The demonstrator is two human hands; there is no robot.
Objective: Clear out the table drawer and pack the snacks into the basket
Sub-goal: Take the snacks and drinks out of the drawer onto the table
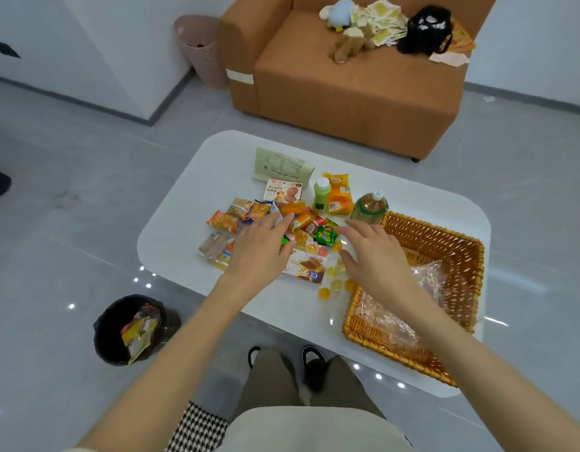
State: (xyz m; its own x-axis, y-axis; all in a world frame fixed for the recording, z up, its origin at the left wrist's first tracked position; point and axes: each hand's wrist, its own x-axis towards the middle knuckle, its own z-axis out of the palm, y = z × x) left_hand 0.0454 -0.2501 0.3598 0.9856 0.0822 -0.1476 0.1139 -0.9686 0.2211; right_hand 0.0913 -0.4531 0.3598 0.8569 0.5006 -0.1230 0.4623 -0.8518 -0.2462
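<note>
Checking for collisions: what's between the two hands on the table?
Head view: a green snack packet, orange-wrapped snacks and a yellow jelly cup lie between the left hand and right hand.

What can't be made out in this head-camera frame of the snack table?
All in the head view:
- Table drawer: not visible; the white table top covers whatever is beneath it.
- Snack packets: labels too small and blurred to read; those under the left hand are hidden by it.
- Basket floor: partly covered by the right forearm and crinkled clear plastic.
</note>
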